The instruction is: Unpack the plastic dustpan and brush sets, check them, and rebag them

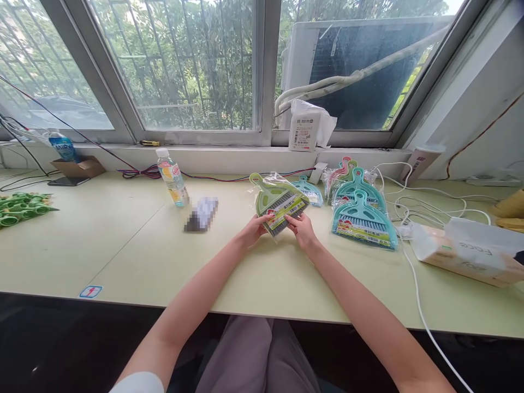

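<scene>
A light green mini dustpan and brush set (277,200) in a clear plastic bag is held just above the pale green table (123,245). My left hand (254,228) pinches its lower left corner. My right hand (302,227) pinches its lower right edge near the yellow label. Both hands have fingers closed on the packet. To the right lies a pile of teal dustpan sets (362,215) in bags, with a pink one behind.
A water bottle (173,178) stands left of centre, a blurred small object (200,214) beside it. Green plastic pieces (20,207) lie far left. A tissue pack (470,251) and white cables (426,210) sit at the right. A white bag (305,126) rests on the windowsill.
</scene>
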Available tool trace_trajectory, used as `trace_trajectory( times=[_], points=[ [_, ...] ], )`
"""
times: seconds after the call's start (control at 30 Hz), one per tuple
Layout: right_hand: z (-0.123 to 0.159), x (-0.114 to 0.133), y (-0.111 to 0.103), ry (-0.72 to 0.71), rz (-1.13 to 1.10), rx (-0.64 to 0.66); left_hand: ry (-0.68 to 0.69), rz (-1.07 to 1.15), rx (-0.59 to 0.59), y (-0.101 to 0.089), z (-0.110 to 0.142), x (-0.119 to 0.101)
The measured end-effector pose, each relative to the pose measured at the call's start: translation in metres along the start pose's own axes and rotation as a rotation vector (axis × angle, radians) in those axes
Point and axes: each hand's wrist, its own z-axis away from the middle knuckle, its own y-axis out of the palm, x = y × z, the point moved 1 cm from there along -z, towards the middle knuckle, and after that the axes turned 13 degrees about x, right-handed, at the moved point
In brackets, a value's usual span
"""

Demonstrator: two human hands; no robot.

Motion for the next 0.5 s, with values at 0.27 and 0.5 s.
trace_trajectory(
  times=[0.27,0.5],
  points=[
    [-0.006,-0.004,-0.006,0.027,-0.045,-0.033,0.077,0.032,-0.060,0.008,-0.002,0.002],
    [-0.001,-0.003,0.000,-0.005,-0.063,-0.030,0.063,0.025,-0.039,0.016,0.000,0.004]
  ],
)
